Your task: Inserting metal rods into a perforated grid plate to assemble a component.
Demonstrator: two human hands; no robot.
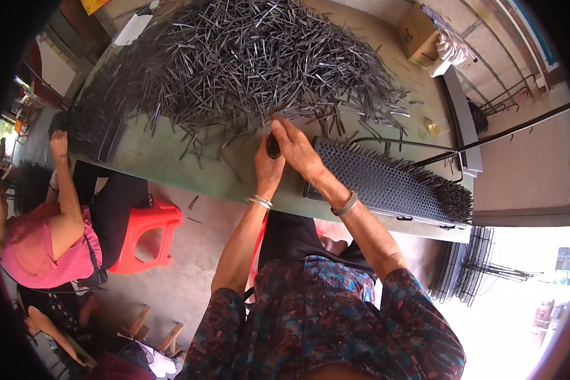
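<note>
Close together at the table's near side, my two hands meet around a bundle of thin black strips (273,147), whose dark end shows between them. My left hand (269,168) is closed round it from the left. Against its right side lies my right hand (297,151), fingers bent over the top; its fingertips are partly hidden. Just beyond my hands spreads a large heap of loose black strips (259,57). To the right of my right hand rests a long black perforated tray (380,174), with strips standing in holes along its far edge and right end.
The green tabletop (190,174) bears the heap. A dark metal rod (519,133) crosses beyond the tray. At the back right stands a cardboard box (419,35). To the left a co-worker in pink (50,244) reaches to another tray (101,136), near a red stool (149,234).
</note>
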